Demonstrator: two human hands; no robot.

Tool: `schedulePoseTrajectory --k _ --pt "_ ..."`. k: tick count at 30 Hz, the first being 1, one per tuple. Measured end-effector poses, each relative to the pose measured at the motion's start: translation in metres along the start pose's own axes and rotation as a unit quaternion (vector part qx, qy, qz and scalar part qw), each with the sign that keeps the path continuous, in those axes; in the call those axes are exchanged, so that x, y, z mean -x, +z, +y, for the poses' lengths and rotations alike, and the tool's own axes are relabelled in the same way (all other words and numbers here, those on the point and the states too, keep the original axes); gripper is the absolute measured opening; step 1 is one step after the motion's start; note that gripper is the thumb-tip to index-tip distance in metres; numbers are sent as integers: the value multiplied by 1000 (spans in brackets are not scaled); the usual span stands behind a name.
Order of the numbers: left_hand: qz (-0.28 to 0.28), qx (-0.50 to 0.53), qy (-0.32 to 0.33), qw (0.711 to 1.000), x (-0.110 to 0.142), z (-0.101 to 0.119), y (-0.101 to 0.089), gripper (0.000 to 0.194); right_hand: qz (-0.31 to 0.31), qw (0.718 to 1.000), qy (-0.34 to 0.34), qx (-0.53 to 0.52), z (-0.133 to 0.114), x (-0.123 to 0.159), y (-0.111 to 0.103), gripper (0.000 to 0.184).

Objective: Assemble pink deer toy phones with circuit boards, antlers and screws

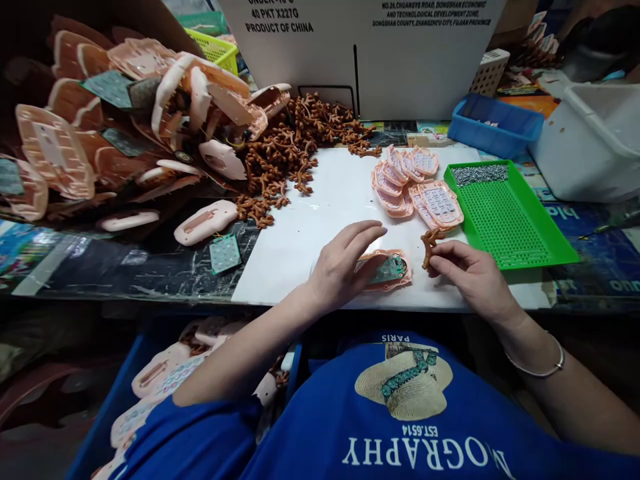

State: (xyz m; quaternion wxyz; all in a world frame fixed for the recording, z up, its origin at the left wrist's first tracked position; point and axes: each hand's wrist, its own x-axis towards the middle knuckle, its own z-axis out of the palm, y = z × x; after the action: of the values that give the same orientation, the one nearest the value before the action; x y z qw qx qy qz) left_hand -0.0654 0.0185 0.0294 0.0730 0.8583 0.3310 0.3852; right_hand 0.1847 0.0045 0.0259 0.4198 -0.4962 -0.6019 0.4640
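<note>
My right hand (473, 277) pinches a small brown antler-shaped plastic piece (428, 248) between thumb and fingertips, just above the white work sheet. Left of it lies a pink plastic casing half (407, 273) with a green circuit board (391, 268) inside. Over the casing's left end hovers my left hand (343, 263), its fingers stretched out and its thumb low by the board. It covers part of the casing; whether the thumb touches cannot be made out. Beyond the hands are stacked pink casing halves with keypads (437, 203).
A green tray (530, 227) with small metal screws (480, 175) is at right, before a blue bin (495, 127). Brown antler pieces (280, 147) are heaped at back left beside piled pink casings (55, 150). A loose circuit board (225, 253) lies left. A large carton (415, 67) stands behind.
</note>
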Motion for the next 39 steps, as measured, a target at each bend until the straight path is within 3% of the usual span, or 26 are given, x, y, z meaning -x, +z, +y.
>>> schedulePoseTrajectory --k 5,15,22,29,36,39 --pt "-78 1 -38 996 27 4 9 42 -9 999 22 37 8 5 4 24" --pt "-64 29 -52 996 34 6 22 42 -33 995 1 92 13 2 15 18" --pt "-76 55 -82 992 34 8 21 54 -16 965 -94 246 7 0 17 10" --pt "-65 85 -97 990 32 7 21 69 -90 945 -83 305 3 -11 10 11" --pt "-67 93 -105 988 34 7 20 70 14 918 -156 364 7 -12 14 13" --pt "-65 92 -107 988 34 7 20 70 -5 919 -169 356 9 -17 17 16"
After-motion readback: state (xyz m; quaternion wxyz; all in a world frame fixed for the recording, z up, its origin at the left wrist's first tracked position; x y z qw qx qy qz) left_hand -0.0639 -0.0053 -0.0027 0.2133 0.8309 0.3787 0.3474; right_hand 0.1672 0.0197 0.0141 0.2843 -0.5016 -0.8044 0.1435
